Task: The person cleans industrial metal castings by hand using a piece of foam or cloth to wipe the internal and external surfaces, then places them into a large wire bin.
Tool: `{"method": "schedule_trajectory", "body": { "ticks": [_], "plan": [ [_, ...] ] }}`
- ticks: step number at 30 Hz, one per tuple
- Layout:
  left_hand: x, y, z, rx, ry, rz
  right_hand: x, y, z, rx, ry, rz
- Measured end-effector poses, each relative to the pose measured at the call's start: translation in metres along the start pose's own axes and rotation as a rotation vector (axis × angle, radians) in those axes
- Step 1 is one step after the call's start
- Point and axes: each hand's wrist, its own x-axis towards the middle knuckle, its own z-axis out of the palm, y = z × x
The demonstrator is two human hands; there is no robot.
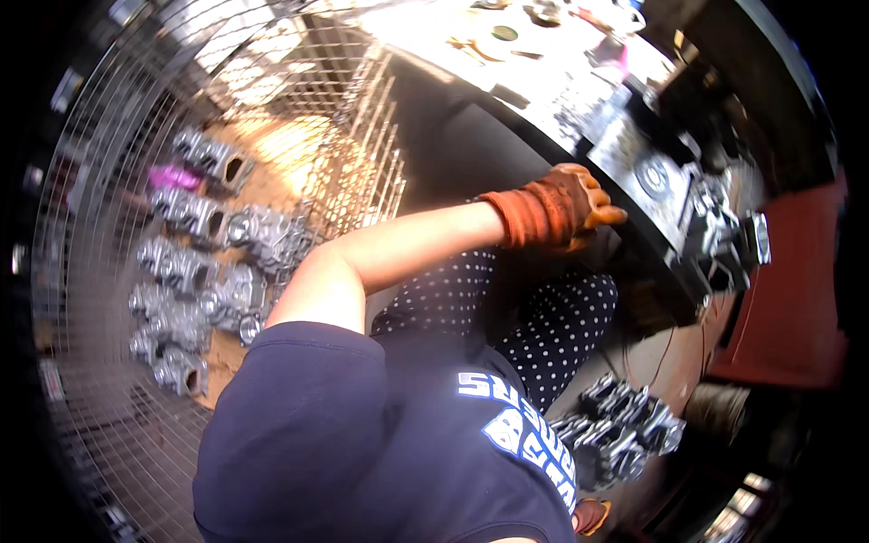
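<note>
My left hand point(572, 206), in an orange-brown work glove, is at the front edge of the workbench point(507, 149). Its fingers curl into a fist, and the inside of the palm is hidden. Just beyond it, a flat metal plate with a round boss point(654, 178) sits at the bench edge. Low in the view, my right hand point(593, 516) wears a similar glove and shows only in part past my shirt; whether its fingers grip anything cannot be made out. Closest to that hand is a group of grey metal castings point(625, 425) beside my legs.
At left, a wire mesh cage point(100, 299) holds several metal castings point(181, 326) on a brown board, with a pink item point(174, 177) among them. Small parts lie on the sunlit benchtop point(425, 32). A red panel point(787, 290) stands at far right.
</note>
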Motion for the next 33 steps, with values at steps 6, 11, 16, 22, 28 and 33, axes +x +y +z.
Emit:
{"method": "schedule_trajectory", "body": {
  "ticks": [6, 11, 16, 22, 28, 33],
  "plan": [
    [-0.134, -0.079, -0.125, 0.431, 0.119, -0.485, -0.058, -0.242, -0.033, 1.028, -0.209, -1.048],
    [-0.355, -0.104, -0.203, 0.616, 0.245, -1.532, -0.234, -0.395, -0.12, 0.874, -0.206, -1.819],
    [-0.478, -0.064, -0.184, 0.816, -0.52, -1.911, -0.294, -0.418, -0.149, 0.781, 0.229, -2.18],
    [-0.562, -0.075, -0.108, 0.856, -0.658, -1.842, -0.211, -0.395, -0.103, 0.612, -0.306, -1.82],
    [-0.552, -0.104, -0.13, 0.767, -0.374, -1.973, -0.126, -0.344, -0.076, 0.962, -0.648, -1.192],
    [-0.517, -0.102, -0.188, 0.877, 0.043, -1.773, -0.115, -0.331, -0.071, 0.795, -0.355, -1.291]
  ]
}}
